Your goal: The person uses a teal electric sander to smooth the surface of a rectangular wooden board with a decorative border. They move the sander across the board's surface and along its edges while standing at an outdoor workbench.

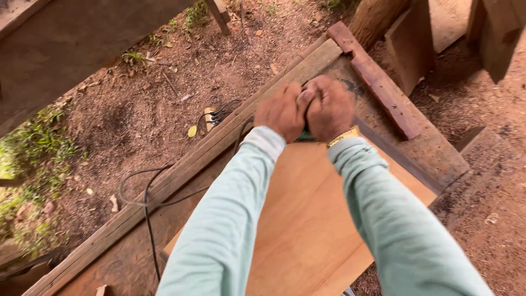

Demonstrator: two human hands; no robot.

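Both arms reach forward in pale green sleeves. My left hand (283, 111) and my right hand (329, 107) are clasped side by side over a small power tool (306, 135), of which only a green sliver shows beneath the hands. The tool rests at the far end of a smooth light-brown wooden board (307, 219) that lies on a rough workbench (433, 148). A gold watch band (343, 137) sits on my right wrist. The tool's body is hidden by the hands.
A black power cord (147, 203) trails from the bench down to a plug strip (210, 118) on the dirt ground. A reddish wooden strip (378, 82) lies along the bench's far side. Timber posts stand at top right, grass at left.
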